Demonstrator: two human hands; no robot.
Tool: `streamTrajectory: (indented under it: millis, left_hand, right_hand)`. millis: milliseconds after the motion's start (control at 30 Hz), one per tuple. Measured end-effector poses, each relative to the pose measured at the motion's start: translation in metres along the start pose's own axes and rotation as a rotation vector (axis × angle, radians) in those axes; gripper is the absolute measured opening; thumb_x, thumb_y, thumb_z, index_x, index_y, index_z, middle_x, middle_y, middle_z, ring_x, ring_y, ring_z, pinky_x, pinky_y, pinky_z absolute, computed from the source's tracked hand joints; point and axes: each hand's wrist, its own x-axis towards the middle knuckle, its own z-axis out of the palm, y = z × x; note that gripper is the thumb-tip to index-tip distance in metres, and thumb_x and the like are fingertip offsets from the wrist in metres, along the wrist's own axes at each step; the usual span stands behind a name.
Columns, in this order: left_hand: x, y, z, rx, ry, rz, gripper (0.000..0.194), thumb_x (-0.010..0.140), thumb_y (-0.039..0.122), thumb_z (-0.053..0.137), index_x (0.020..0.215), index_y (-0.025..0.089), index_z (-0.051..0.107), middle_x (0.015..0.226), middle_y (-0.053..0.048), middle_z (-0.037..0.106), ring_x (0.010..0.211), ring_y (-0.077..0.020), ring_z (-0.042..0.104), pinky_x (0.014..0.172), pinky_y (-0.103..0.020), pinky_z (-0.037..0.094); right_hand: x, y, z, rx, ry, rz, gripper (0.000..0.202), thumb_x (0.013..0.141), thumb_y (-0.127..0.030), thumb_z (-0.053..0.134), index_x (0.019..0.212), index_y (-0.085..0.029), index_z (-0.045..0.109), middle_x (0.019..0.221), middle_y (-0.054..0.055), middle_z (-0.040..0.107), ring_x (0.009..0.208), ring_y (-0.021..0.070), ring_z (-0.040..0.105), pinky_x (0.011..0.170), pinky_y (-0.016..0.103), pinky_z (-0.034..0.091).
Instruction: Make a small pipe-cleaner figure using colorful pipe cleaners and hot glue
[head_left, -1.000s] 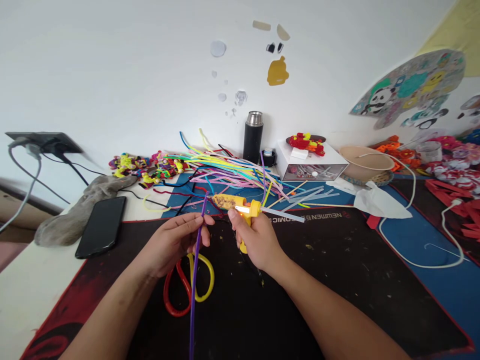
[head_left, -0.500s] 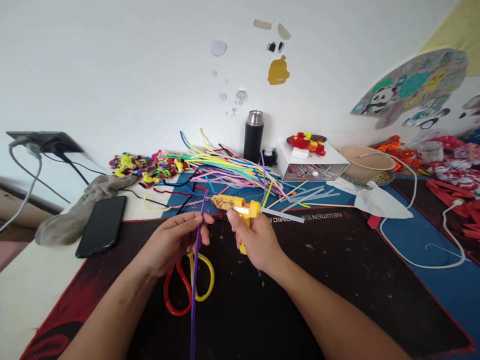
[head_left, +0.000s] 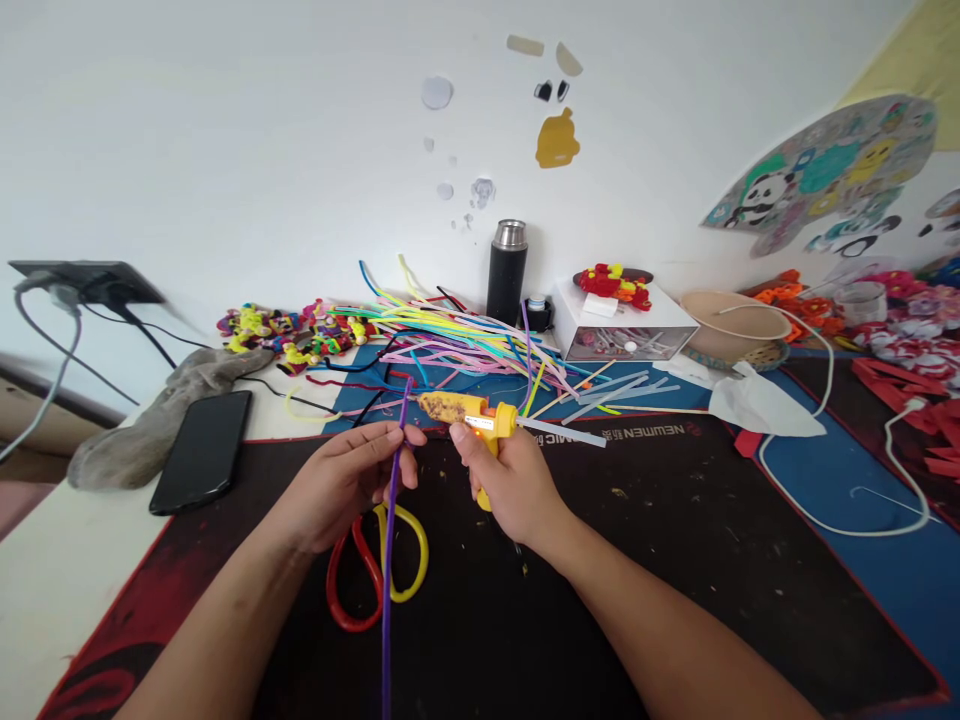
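A purple pipe cleaner (head_left: 388, 570) runs upright from the bottom edge up to the fingers of my left hand (head_left: 352, 480), which pinch it near its top end. My right hand (head_left: 517, 480) is wrapped round the handle of a yellow glue gun (head_left: 457, 408). The gun's nozzle points left and is at the tip of the pipe cleaner; whether they touch is too small to tell. A clear glue stick (head_left: 566, 432) sticks out of the gun's back. Scissors with one red and one yellow handle (head_left: 405, 590) lie below my left hand, partly hidden.
Many coloured pipe cleaners (head_left: 465, 340) lie behind the hands. Beyond them stands a black flask (head_left: 507, 275), with a white drawer box (head_left: 626, 330) to its right. A phone (head_left: 202, 450) lies at left on the dark mat (head_left: 675, 560). A white cable (head_left: 832, 525) curves at right.
The glue gun and my right hand have shifted very slightly left. My left hand keeps its pinch on the purple pipe cleaner.
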Motion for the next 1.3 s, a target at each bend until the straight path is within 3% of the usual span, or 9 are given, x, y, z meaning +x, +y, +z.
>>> streamTrajectory:
  millis: [1300]
  left_hand:
    - [-0.003,0.0042,0.0064,0.038,-0.016,-0.045,0.047,0.073,0.056,0.095,0.093,0.015,0.083,0.065,-0.005,0.071,0.055,-0.0115,0.053,0.049,-0.019,0.038]
  right_hand:
    - [0.0026,0.0028,-0.0037,0.05,0.062,-0.011,0.056,0.102,-0.069,0.056,0.069,-0.024,0.052,0.05,-0.003,0.051,0.05,0.0152,0.054,0.054,0.028,0.042]
